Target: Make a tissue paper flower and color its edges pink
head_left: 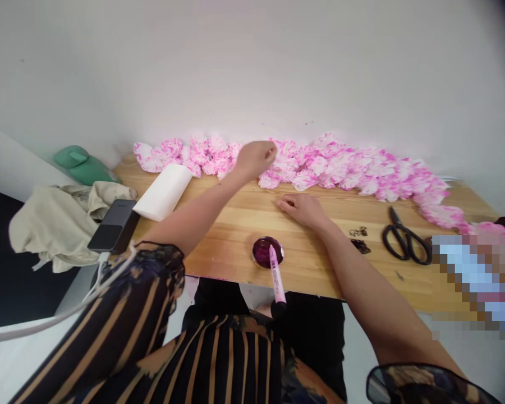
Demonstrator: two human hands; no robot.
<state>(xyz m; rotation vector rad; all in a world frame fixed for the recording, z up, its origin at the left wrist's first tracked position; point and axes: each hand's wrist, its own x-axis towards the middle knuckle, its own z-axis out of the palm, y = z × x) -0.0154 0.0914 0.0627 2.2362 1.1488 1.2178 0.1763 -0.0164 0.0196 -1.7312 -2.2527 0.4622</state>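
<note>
My left hand (256, 160) is closed, held out at the near side of a long row of crumpled white tissue with pink stains (353, 168). The curled fingers hide whatever they may hold. Lower and to the right, my right hand (302, 210) is at the wooden table (227, 224), its fingers curled and pressed together; I cannot make out anything in them. Between my forearms, near the front edge, stands a small round dish of dark magenta liquid (261, 252). A pink marker-like tube with a black end (276, 278) leans across its rim.
A white paper roll (164, 191) lies at left beside a black power bank (113, 224) with a white cable. Beige cloth (54, 224) and a green object (84, 164) are further left. Black-handled scissors (406, 241) and small dark loops (359, 246) lie at right.
</note>
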